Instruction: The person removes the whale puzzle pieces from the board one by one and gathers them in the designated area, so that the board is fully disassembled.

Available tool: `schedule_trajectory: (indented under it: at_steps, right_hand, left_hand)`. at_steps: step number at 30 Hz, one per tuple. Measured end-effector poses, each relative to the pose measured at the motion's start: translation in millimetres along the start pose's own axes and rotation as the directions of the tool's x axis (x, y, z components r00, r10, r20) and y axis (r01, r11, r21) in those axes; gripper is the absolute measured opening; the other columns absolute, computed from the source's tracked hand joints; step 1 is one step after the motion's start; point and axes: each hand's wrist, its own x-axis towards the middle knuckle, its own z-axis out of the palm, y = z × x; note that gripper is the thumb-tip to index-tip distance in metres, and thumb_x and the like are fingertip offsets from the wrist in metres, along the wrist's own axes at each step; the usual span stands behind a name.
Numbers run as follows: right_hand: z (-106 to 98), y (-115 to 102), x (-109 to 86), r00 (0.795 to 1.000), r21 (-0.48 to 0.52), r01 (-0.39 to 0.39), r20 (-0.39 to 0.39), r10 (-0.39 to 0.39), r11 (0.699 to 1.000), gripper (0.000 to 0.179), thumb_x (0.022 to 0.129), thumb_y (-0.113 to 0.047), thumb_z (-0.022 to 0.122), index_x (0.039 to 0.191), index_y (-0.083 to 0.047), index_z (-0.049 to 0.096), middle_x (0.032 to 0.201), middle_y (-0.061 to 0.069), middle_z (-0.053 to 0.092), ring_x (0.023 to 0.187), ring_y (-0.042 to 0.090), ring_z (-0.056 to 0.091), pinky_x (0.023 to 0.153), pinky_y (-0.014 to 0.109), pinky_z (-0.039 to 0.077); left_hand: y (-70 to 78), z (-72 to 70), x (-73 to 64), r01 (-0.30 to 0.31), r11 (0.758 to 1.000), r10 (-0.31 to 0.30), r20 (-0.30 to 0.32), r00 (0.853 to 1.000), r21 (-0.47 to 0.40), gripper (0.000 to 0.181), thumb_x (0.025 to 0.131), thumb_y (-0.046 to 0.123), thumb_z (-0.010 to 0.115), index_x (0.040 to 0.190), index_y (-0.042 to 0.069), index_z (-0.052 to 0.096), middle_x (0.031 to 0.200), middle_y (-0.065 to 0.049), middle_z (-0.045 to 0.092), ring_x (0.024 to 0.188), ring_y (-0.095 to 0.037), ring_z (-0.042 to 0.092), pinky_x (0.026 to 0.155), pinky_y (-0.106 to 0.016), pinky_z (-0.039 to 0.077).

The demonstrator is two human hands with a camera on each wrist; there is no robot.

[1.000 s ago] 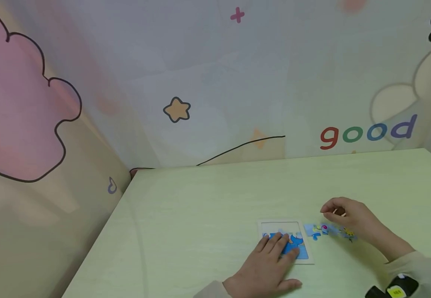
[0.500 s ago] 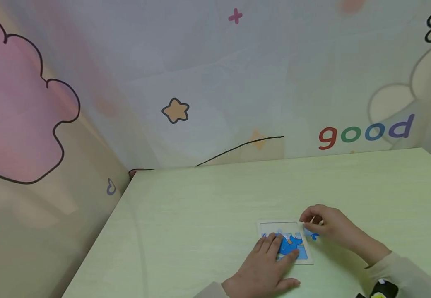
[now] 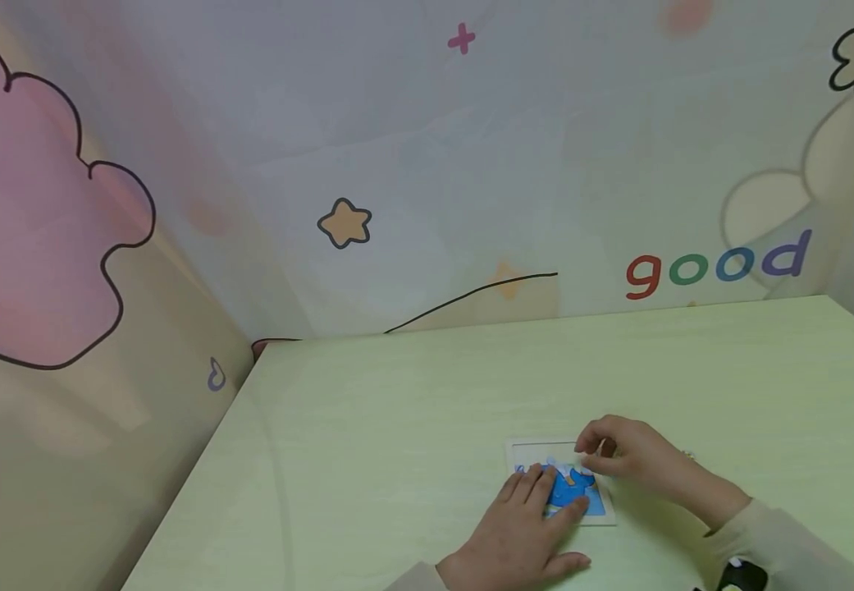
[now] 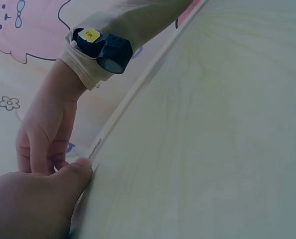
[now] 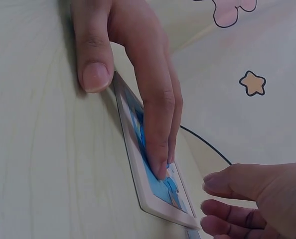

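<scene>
A white-framed jigsaw puzzle (image 3: 609,513) lies on the table with blue cartoon pieces in its lower part. My left hand (image 3: 515,525) rests on it with the fingers straight over the picture. In the right wrist view those fingertips press the blue pieces (image 5: 160,186). My right hand (image 3: 629,455) hovers at the frame's upper right, fingers loosely bent. In the right wrist view, thumb and fingers of the right hand (image 5: 252,204) stand apart at the frame's near corner, with no piece visible between them.
A loose puzzle piece (image 3: 687,455) peeks out behind the right wrist; other loose pieces are hidden by that hand. The pale green table (image 3: 397,410) meets a printed wall (image 3: 397,164) at its back edge. A black wrist camera (image 3: 742,574) sits on the right sleeve.
My right hand has moved left from above the loose pieces to the puzzle frame's upper right, covering most of those pieces. The left hand stays on the puzzle.
</scene>
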Motion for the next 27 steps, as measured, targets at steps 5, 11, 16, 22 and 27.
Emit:
schedule_trajectory:
  at_steps: [5,11,16,22,27]
  right_hand:
    - [8,3,1.8,1.0,0.001,0.002,0.021,-0.002,1.0,0.008,0.086,-0.016,0.07,0.091,-0.01,0.067,0.084,-0.004,0.06,0.069,-0.002,0.047,0.061,0.02,0.043]
    - [15,1,3.4,0.999,-0.035,-0.021,0.026,0.021,0.999,0.005,0.083,-0.011,0.071,0.087,-0.009,0.068,0.082,-0.003,0.059,0.068,-0.001,0.047,0.06,0.019,0.043]
    - [19,-3,5.4,0.999,-0.074,-0.046,0.021,0.048,0.996,0.005,0.082,-0.008,0.07,0.085,-0.011,0.067,0.079,-0.004,0.057,0.067,0.002,0.046,0.06,0.02,0.042]
    - [19,-6,5.5,0.998,-0.097,-0.067,-0.001,0.067,0.993,0.007,0.082,-0.007,0.069,0.085,-0.012,0.064,0.077,-0.004,0.054,0.069,0.005,0.046,0.061,0.021,0.042]
    - [17,-10,6.4,0.998,-0.095,-0.064,-0.022,0.063,0.993,0.009,0.083,-0.007,0.068,0.083,-0.013,0.062,0.077,-0.004,0.053,0.07,0.006,0.046,0.062,0.021,0.042]
  left_hand:
    - [1.4,0.8,-1.3,0.003,1.0,-0.003,-0.009,1.0,-0.001,0.059,0.099,0.06,0.026,0.148,0.03,0.037,0.151,-0.012,0.039,0.141,-0.026,0.038,0.112,-0.038,0.037]
    - [2.1,2.4,-2.3,-0.005,1.0,0.006,-0.048,0.999,0.025,0.058,0.099,0.059,0.028,0.147,0.028,0.039,0.15,-0.013,0.042,0.139,-0.027,0.04,0.111,-0.037,0.037]
    - [1.4,2.8,-2.4,-0.004,1.0,0.005,-0.044,0.999,0.022,0.058,0.099,0.059,0.027,0.147,0.028,0.038,0.151,-0.013,0.04,0.14,-0.027,0.039,0.112,-0.037,0.037]
    - [1.1,2.1,-2.4,-0.007,0.999,0.009,-0.06,0.998,0.033,0.058,0.099,0.06,0.028,0.147,0.028,0.039,0.15,-0.014,0.04,0.14,-0.027,0.039,0.112,-0.038,0.037]
    - [0.8,-1.5,-2.4,0.006,1.0,-0.005,-0.033,0.999,0.022,0.059,0.099,0.061,0.027,0.147,0.029,0.038,0.151,-0.013,0.039,0.141,-0.027,0.037,0.113,-0.038,0.036]
